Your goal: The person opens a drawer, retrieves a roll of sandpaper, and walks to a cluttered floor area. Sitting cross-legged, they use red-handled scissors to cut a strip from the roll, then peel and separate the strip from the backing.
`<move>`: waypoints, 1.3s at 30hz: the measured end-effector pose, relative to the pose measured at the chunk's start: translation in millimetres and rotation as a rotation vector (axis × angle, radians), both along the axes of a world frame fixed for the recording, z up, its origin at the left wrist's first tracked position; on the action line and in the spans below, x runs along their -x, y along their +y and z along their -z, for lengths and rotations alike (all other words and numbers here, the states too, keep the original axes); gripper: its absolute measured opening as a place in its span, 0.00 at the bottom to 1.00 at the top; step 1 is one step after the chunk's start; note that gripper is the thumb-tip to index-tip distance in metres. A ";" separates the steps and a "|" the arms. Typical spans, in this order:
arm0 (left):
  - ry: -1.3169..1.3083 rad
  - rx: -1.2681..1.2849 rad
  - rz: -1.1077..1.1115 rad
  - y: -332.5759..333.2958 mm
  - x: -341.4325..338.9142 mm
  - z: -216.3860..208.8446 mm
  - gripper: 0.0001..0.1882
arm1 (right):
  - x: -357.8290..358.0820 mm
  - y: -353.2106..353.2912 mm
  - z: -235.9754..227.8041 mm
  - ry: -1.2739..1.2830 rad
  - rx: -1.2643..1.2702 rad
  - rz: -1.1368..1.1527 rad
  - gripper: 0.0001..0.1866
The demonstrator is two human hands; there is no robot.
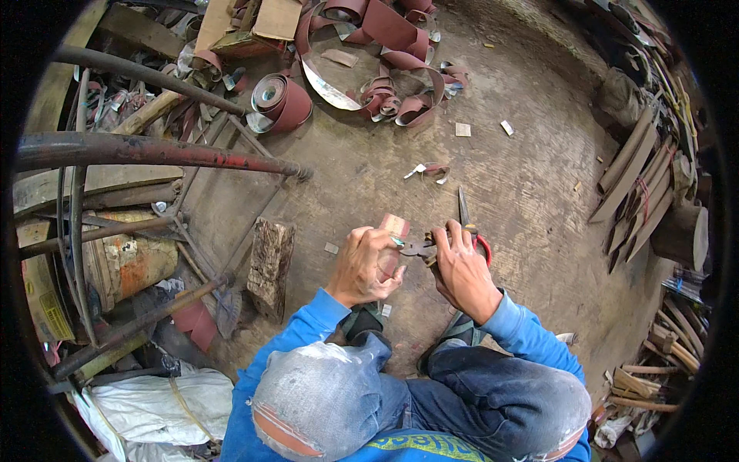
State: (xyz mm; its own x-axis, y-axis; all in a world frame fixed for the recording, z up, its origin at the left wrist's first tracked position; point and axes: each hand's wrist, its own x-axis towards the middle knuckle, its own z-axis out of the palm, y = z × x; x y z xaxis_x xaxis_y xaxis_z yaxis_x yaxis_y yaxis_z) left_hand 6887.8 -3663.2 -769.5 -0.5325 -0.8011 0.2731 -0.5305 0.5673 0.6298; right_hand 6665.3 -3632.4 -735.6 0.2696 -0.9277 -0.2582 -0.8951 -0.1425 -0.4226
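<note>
My left hand (364,266) is closed round a pale pinkish block (395,225), its fingers curled over the near part. A tiny bluish-white bit (397,242) shows at its fingertips; what it is I cannot make out. From the right, my right hand (466,269) grips a pair of pliers (417,249), whose jaws reach to the left fingertips beside the block. The pliers' handles are mostly hidden by my fingers. Scissors (463,206) with red and black handles lie by my right hand, blades pointing away and partly covered by the hand.
Brown-red sandpaper rolls and strips (281,104) lie at the far side. A metal frame (154,150) juts in from the left, near a rough wood block (270,268). A small curled scrap (428,171) lies ahead. Curved wood pieces (635,181) are stacked at right.
</note>
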 end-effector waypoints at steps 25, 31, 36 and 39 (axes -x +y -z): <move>0.396 -1.004 0.084 -48.8 -5.0 -62.3 0.43 | 43.7 -21.0 -11.7 -0.208 -0.045 -0.436 0.09; -0.337 -0.369 0.843 -59.6 19.0 -147.5 0.54 | 74.9 -23.9 -97.1 -0.282 -0.020 -0.667 0.10; -0.119 -0.430 1.064 -42.5 53.5 -166.1 0.28 | 73.9 -24.1 -159.0 -0.245 -0.068 -0.715 0.10; -0.014 -0.391 1.131 -31.5 44.3 -181.5 0.26 | 72.9 -13.2 -185.7 -0.332 -0.236 -0.675 0.10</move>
State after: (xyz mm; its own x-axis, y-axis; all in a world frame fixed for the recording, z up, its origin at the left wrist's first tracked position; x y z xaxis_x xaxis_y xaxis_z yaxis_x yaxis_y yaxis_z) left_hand 6843.4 -3694.7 -588.0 -0.9900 0.0962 0.1035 0.1376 0.4879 0.8620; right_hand 6592.5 -3645.5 -549.9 0.8526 -0.4664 -0.2356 -0.4687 -0.4836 -0.7392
